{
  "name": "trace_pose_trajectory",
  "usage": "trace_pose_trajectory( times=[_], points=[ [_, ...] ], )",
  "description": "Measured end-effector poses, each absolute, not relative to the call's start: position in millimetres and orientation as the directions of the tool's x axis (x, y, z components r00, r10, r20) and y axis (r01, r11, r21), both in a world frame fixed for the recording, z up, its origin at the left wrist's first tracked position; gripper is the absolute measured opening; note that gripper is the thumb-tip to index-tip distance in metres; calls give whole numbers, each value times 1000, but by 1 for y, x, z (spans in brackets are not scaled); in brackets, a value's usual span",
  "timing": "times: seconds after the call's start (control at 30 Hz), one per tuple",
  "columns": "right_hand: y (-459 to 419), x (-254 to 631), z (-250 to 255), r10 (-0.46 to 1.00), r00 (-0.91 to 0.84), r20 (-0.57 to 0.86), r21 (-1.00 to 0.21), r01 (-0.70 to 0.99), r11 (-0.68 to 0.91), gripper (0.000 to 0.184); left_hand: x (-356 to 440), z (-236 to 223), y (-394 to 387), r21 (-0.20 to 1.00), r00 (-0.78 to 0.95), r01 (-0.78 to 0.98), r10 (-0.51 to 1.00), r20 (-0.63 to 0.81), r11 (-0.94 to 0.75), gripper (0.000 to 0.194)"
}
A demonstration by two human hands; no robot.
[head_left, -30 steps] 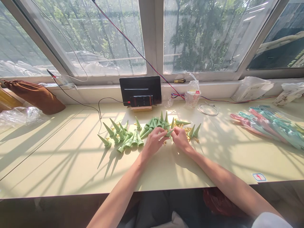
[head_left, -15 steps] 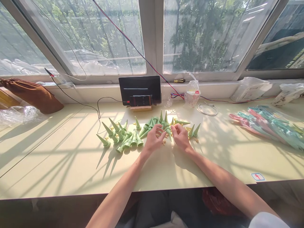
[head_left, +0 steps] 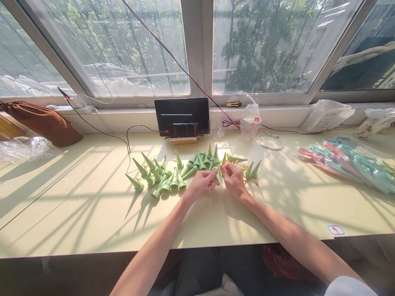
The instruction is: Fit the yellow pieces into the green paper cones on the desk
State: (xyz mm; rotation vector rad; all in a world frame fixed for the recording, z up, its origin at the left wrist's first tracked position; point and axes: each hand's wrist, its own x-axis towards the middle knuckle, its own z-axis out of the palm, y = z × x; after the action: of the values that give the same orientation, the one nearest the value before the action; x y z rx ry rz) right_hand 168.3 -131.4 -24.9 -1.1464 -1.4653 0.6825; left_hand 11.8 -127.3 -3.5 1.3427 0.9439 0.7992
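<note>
A small green plastic cone [head_left: 219,177] points down between my two hands, just above the table. My left hand [head_left: 201,183] is closed, its thumb and fingertips pinching this cone from the left. On the cone's other side, my right hand [head_left: 234,179] has its thumb and index finger pressed together by the wide end. Whatever sits in that pinch is too small and covered to make out. Behind the hands lies a pile of green cones [head_left: 201,160]. More green cones [head_left: 166,181] stand or lie to the left, with small yellow pieces [head_left: 243,168] to the right.
A tablet [head_left: 181,113] with a phone [head_left: 182,130] before it leans near the window. Right of it are a plastic-wrapped cup [head_left: 250,121] and a coiled cable [head_left: 270,142]. Bagged pink and teal items [head_left: 348,162] lie far right; a brown pouch [head_left: 46,123] is far left.
My left hand has turned and its open fingers have closed on the cone. The cone now shows between both hands. My right hand has stayed nearly in place.
</note>
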Motion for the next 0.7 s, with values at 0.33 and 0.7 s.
trace_pose_trajectory(
  times=[0.33, 0.7],
  points=[
    [-130, 169, -25, 927, 103, 362, -910, 256, 327, 38, 10, -7, -130, 991, 398, 112, 917, 27, -77, 49],
    [-129, 170, -23, 928, 113, 354, -908, 278, 313, 39, 15, -7, -133, 914, 312, 276, 927, 209, -299, 42]
  ],
)
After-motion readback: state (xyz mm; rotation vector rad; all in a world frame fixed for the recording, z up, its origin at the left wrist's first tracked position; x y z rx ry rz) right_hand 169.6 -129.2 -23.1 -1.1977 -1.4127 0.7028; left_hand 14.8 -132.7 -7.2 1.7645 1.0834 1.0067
